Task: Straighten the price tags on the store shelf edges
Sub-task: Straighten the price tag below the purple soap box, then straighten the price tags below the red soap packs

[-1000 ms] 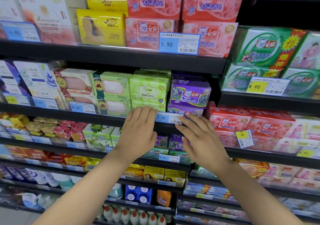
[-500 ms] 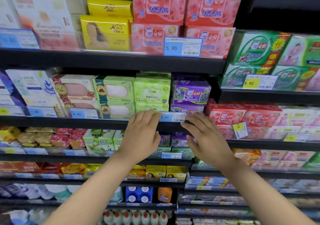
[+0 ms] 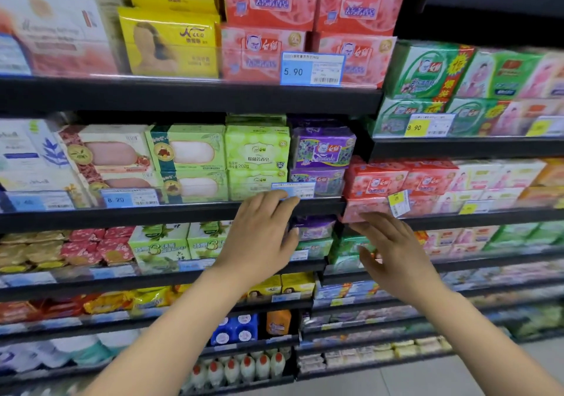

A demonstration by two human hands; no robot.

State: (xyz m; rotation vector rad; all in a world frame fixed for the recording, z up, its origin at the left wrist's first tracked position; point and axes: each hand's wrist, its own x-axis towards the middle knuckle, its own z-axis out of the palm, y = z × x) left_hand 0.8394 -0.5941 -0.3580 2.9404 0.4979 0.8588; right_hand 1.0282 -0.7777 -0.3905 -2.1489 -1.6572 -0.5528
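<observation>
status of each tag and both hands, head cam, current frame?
blue tag by the purple soap: level on the shelf edge, left end under fingertips
yellow tag by the red soap: tilted, not straightened
blue 5.90 tag: level
blue 8.20 tag: level
yellow 8.90 tag: level
left hand: fingers straight, touching the blue tag
right hand: open, fingers spread, holding nothing
</observation>
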